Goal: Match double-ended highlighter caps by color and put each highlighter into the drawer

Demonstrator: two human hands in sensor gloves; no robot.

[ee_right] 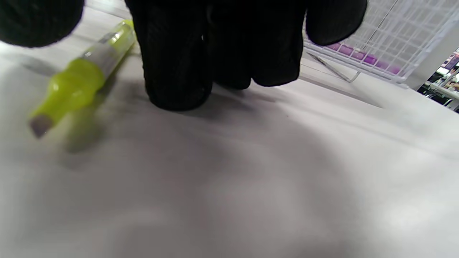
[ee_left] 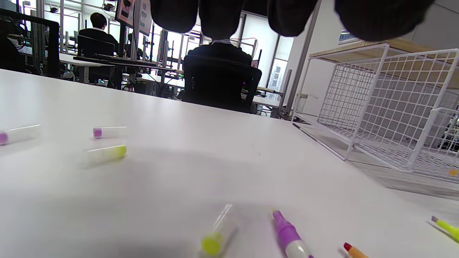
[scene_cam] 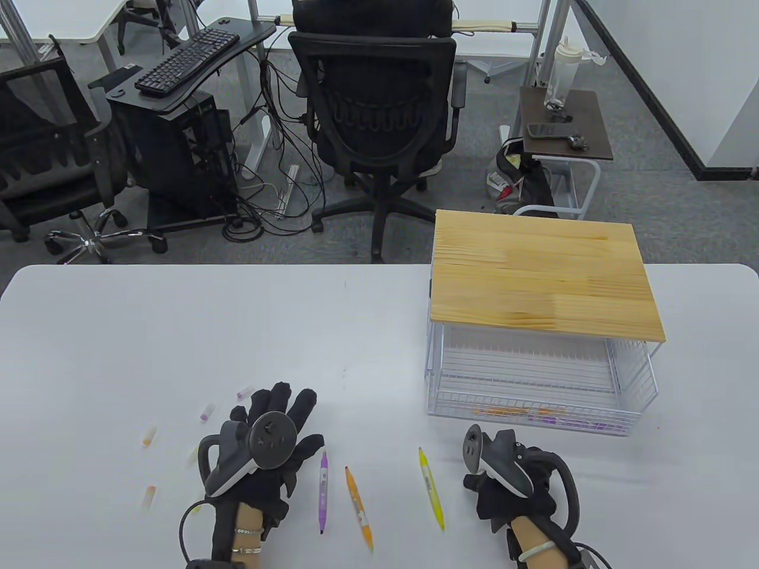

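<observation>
On the table near the front edge: purple highlighter (scene_cam: 323, 491), orange highlighter (scene_cam: 359, 508), yellow highlighter (scene_cam: 431, 488) uncapped, caps (scene_cam: 207, 412) loose at left | drawer (scene_cam: 536, 409) already holds a few | left hand (scene_cam: 264, 450) fingers spread, holding nothing | right hand (scene_cam: 510, 474) curled, empty, I think | roughly half done, I'd guess

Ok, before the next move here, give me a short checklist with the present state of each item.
1. Left hand free: ok, fingers spread flat above the white table, holding nothing.
2. Right hand free: ok, fingers curled, nothing in them.
3. Purple, orange and yellow double-ended highlighters uncapped and apart: ok.
4. Loose clear caps within the left hand's reach: ok, yellow-ended cap lies nearest.
5. White wire drawer pulled open: ok, highlighters already inside.
6. All six caps present: cannot tell.
</observation>
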